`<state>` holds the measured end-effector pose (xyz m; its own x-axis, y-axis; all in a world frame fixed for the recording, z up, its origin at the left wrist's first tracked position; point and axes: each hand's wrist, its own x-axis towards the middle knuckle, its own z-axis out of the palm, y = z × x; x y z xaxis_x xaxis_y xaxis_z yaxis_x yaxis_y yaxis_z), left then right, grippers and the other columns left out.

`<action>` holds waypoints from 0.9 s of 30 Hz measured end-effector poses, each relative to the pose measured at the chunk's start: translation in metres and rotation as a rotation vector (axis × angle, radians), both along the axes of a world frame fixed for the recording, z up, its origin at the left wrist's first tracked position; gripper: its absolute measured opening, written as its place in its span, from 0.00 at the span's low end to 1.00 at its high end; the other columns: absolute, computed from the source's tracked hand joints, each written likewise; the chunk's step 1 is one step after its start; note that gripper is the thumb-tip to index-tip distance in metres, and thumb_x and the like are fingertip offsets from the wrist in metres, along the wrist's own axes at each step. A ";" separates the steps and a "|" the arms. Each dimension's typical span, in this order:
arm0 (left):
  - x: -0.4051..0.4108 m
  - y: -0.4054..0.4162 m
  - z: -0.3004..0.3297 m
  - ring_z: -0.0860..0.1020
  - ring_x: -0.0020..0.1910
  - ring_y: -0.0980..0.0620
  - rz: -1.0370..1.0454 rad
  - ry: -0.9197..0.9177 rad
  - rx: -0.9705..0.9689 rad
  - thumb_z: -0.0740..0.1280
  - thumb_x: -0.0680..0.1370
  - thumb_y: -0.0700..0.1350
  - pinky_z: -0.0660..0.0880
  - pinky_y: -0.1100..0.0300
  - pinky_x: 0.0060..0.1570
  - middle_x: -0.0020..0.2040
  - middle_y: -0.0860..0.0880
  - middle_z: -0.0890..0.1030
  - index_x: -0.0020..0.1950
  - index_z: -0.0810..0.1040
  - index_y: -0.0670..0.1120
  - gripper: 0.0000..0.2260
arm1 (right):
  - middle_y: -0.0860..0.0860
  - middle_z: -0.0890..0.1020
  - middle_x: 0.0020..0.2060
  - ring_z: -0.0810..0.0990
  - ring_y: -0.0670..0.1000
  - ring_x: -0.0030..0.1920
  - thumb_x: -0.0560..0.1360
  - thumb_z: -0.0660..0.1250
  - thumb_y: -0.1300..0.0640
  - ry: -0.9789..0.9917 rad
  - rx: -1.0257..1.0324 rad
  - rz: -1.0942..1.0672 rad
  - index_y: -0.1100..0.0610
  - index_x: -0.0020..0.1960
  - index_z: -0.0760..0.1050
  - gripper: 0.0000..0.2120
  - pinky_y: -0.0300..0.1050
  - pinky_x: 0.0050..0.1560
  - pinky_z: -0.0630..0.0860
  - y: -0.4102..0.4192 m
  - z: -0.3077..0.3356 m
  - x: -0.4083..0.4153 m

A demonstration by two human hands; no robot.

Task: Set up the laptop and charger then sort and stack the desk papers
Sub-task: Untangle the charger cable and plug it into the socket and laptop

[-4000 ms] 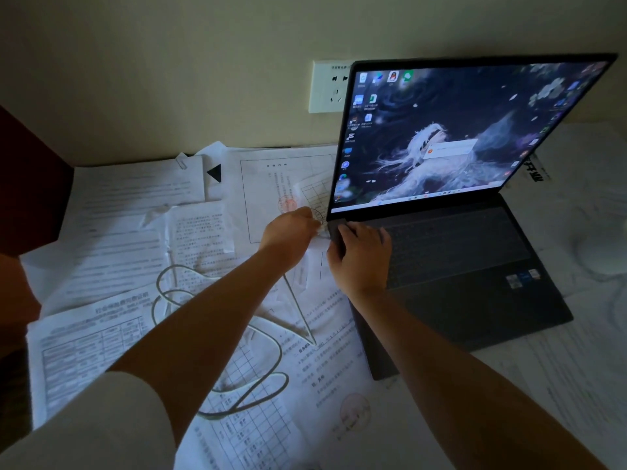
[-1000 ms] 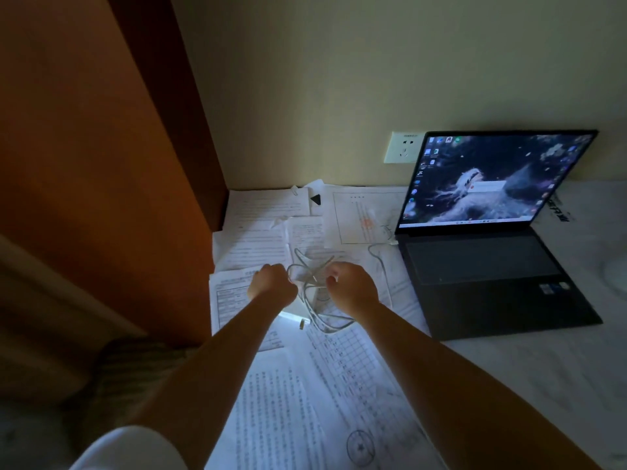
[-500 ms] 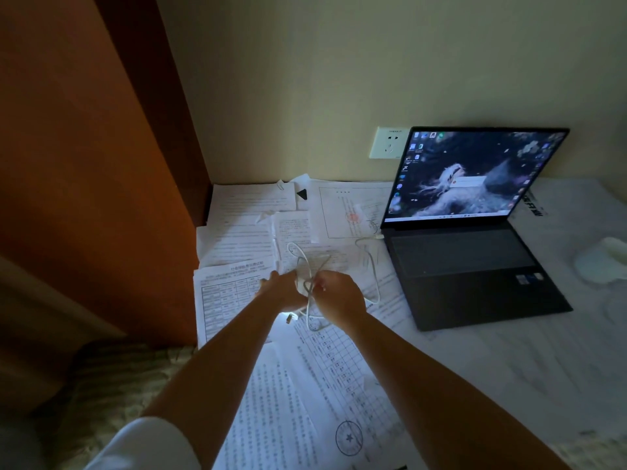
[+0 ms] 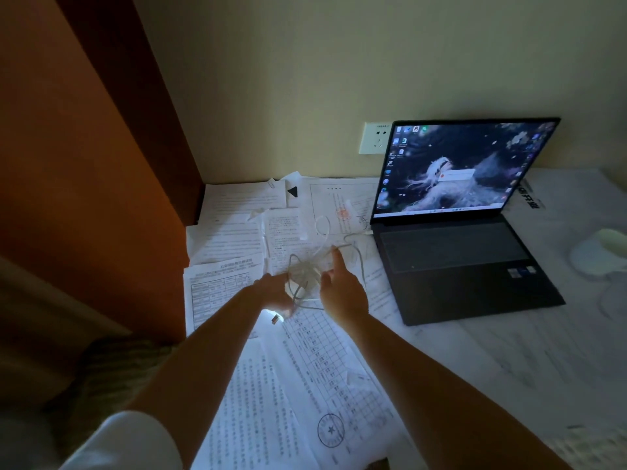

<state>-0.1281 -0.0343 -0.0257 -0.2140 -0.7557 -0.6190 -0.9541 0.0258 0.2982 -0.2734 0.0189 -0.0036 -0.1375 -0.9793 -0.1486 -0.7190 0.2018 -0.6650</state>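
Observation:
An open dark laptop with a lit screen stands at the right of the desk. A white charger cable runs from its left edge into a loose tangle between my hands. My left hand grips the white charger brick, whose metal plug prongs stick out below my fingers. My right hand holds the tangled cable loops, with the index finger stretched forward. Printed papers lie scattered over the left half of the desk and under my arms.
A white wall socket sits just left of the laptop screen. A brown wooden panel bounds the desk on the left. A pale mouse-like object lies at the far right. More sheets cover the desk on the right.
The view has shifted a little. My hands have lifted the cable tangle slightly and my right index finger has stretched out. The plug prongs now show below my left hand.

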 end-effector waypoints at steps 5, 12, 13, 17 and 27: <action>-0.010 0.010 -0.013 0.76 0.58 0.45 0.077 -0.086 -0.201 0.77 0.64 0.44 0.78 0.53 0.52 0.57 0.46 0.77 0.67 0.68 0.50 0.33 | 0.50 0.80 0.42 0.78 0.46 0.39 0.81 0.53 0.56 0.093 0.032 -0.067 0.52 0.76 0.55 0.24 0.38 0.37 0.75 0.004 0.000 -0.010; -0.017 0.004 0.052 0.69 0.34 0.54 0.187 0.083 -0.292 0.71 0.67 0.51 0.69 0.62 0.40 0.31 0.52 0.69 0.32 0.67 0.47 0.14 | 0.53 0.80 0.57 0.78 0.52 0.57 0.75 0.62 0.67 0.140 -0.473 0.195 0.59 0.63 0.74 0.17 0.46 0.58 0.76 0.012 0.044 -0.011; -0.017 0.005 0.065 0.67 0.32 0.54 0.232 0.146 -0.304 0.71 0.68 0.51 0.66 0.63 0.34 0.30 0.51 0.67 0.31 0.66 0.46 0.16 | 0.53 0.79 0.59 0.76 0.52 0.60 0.75 0.61 0.67 0.135 -0.424 0.310 0.58 0.65 0.73 0.19 0.46 0.61 0.74 0.015 0.054 -0.008; -0.016 0.011 0.119 0.73 0.42 0.50 0.458 0.423 -0.270 0.71 0.72 0.47 0.77 0.56 0.45 0.39 0.49 0.71 0.38 0.72 0.47 0.09 | 0.52 0.77 0.61 0.77 0.54 0.57 0.73 0.59 0.66 0.166 -0.133 0.401 0.53 0.69 0.67 0.25 0.45 0.55 0.74 0.019 0.077 -0.018; -0.032 0.033 0.183 0.76 0.53 0.44 0.873 1.097 -0.218 0.69 0.74 0.55 0.78 0.58 0.42 0.51 0.44 0.76 0.61 0.74 0.42 0.22 | 0.44 0.80 0.46 0.81 0.48 0.47 0.74 0.68 0.52 -0.368 -0.256 0.167 0.52 0.62 0.73 0.17 0.43 0.45 0.76 0.009 0.115 -0.041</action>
